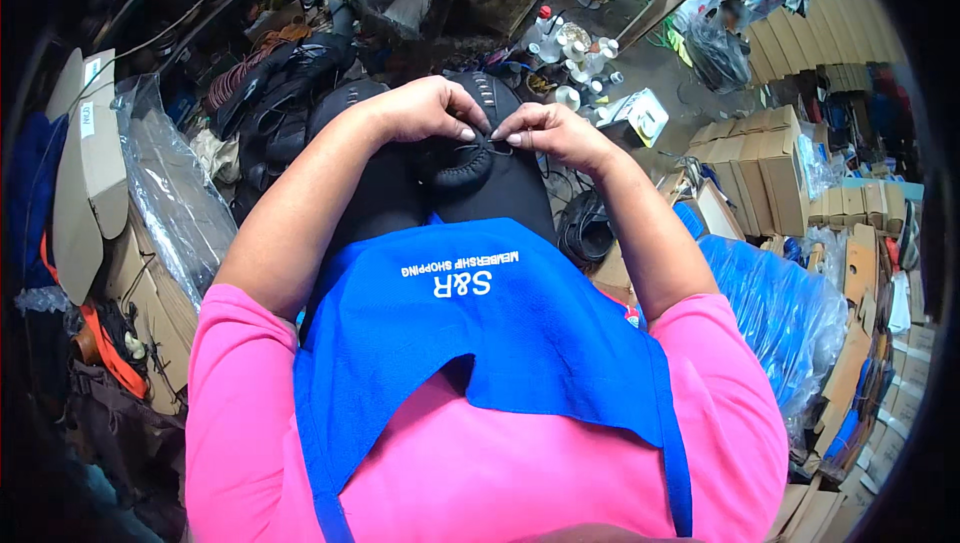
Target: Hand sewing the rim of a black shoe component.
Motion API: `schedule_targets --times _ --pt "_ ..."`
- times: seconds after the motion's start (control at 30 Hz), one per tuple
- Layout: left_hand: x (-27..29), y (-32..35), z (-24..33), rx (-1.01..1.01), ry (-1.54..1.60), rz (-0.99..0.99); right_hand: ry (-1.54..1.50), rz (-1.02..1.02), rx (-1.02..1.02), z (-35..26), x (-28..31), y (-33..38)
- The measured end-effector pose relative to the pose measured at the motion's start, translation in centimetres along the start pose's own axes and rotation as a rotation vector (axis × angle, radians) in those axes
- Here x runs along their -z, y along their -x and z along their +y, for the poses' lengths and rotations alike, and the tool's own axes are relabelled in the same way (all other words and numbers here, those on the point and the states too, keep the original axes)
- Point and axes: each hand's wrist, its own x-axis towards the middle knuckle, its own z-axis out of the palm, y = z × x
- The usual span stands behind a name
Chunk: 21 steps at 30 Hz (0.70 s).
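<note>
Across my lap lies a black shoe (458,169) with a ridged, stitched seam around its rounded toe. My left hand (432,111) pinches at its upper edge, thumb and forefinger pressed together. From the other side my right hand (558,133) pinches the same spot, its fingertips almost meeting the left ones. A thin pale thread (512,150) shows just below the right fingertips. What exactly sits between the fingertips is too small to make out. A blue apron (480,333) covers my front above my dark-clothed legs.
Cardboard boxes (750,158) and a blue plastic-wrapped bundle (770,298) are at the right. White bottles (580,53) stand on the floor ahead. Clear plastic sheeting (175,193) and cardboard panels (90,183) lean at the left. Black shoes (285,93) are piled beside my left knee.
</note>
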Motion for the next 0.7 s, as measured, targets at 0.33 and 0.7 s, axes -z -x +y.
schedule_targets --times 0.33,0.7 --pt "-0.1 -0.5 -0.1 0.002 -0.057 0.031 0.158 0.158 0.085 0.2 -1.3 0.9" --pt "-2.5 4.7 2.8 -0.036 -0.492 0.557 0.744 0.404 0.384 -1.2 -3.8 1.9"
